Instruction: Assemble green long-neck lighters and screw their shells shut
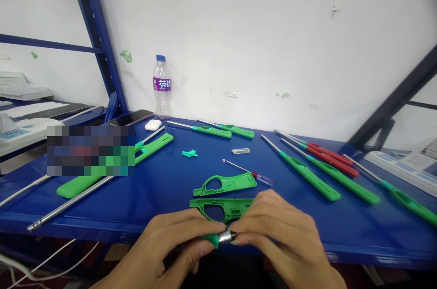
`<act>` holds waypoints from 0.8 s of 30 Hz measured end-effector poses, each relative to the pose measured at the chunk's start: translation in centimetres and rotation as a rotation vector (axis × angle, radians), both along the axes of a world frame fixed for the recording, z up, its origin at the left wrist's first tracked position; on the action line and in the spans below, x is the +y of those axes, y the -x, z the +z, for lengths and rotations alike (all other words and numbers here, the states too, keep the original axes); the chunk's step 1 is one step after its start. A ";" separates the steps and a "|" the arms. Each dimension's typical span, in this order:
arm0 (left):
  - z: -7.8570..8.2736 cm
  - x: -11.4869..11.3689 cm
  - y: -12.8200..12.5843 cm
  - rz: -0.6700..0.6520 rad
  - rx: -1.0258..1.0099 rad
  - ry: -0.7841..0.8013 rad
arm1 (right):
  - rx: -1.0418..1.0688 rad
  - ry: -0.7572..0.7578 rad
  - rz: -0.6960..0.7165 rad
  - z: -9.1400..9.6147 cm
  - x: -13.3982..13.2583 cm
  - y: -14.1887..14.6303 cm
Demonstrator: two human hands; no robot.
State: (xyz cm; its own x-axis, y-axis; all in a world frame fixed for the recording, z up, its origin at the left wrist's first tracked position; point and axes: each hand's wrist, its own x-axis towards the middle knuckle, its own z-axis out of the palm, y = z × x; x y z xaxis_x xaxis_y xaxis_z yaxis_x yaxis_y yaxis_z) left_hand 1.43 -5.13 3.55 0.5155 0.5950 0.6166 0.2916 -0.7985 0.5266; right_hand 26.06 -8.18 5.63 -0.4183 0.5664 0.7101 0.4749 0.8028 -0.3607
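Both of my hands meet at the bottom middle, just off the front edge of the blue table. My left hand is closed round a small green piece with a shiny metal tip. My right hand pinches that metal tip with its fingertips. Two open green plastic shell halves lie on the table just beyond my fingers. A thin red-handled rod lies behind them.
Several long green lighters and red ones lie at the right; more green ones sit at the back and left. A metal tube, a water bottle, a phone, an earbud case and small parts are there too.
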 end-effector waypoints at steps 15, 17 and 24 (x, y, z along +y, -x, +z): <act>-0.3 0.2 0.0 -0.099 -0.033 0.459 | -0.046 -0.174 -0.058 -0.4 0.4 -0.5; -0.5 0.1 0.1 -0.120 -0.035 0.576 | -0.073 -0.205 -0.068 -0.5 0.5 -0.5; 0.1 -0.4 -0.5 -0.031 -0.095 0.297 | -0.040 -0.183 -0.064 -0.6 0.7 0.0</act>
